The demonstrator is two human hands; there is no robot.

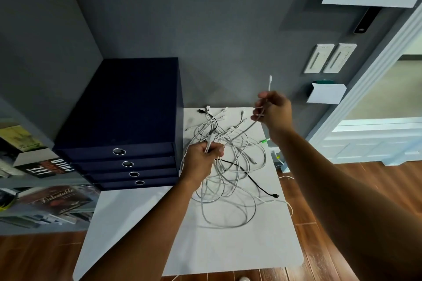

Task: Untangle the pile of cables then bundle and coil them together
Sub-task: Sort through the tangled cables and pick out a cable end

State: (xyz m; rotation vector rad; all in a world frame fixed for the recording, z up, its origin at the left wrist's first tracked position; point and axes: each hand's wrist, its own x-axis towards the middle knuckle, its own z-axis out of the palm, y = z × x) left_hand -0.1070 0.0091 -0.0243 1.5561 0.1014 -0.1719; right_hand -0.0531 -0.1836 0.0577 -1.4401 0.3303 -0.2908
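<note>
Our right grip (272, 109), up near the table's (228, 253) far right corner, pinches a white cable (245, 129) slanting down-left to our left grip (203, 157), which clutches several ends over the pile (230, 180) mid-table.

A home study corner

A dark blue file-drawer unit (127, 121) sits on a white tabletop (228, 246) against a grey wall (205, 18). Books (52, 201) lie stacked on shelves to the left, with a wooden floor (342, 201) underfoot. Wall switches (328, 58) are mounted beside a white panelled door frame (374, 70).
</note>
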